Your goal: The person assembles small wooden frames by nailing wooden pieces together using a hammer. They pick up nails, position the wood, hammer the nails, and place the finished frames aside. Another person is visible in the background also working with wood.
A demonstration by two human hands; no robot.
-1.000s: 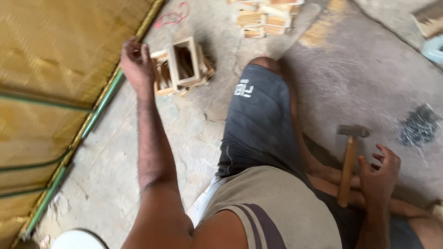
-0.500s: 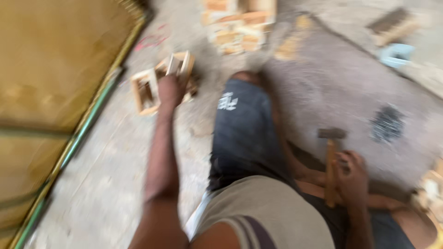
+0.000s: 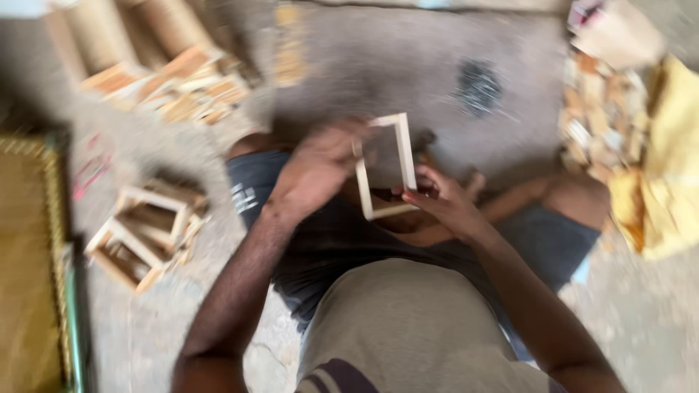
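My left hand (image 3: 317,171) and right hand (image 3: 440,200) both have a tight grip on the wooden frame (image 3: 384,166), holding it steady over my lap.

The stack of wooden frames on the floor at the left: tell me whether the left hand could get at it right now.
Probably yes, but not at once: the stack of wooden frames lies uncovered beside the left arm, yet the left hand is gripping the small wooden frame together with the right hand.

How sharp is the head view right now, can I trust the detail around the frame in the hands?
Head view: heavy motion blur everywhere. The small wooden frame held by the left hand and right hand shows its outline only, no joints or grain. The stack of frames on the floor is smeared; soft daylight, no glare.
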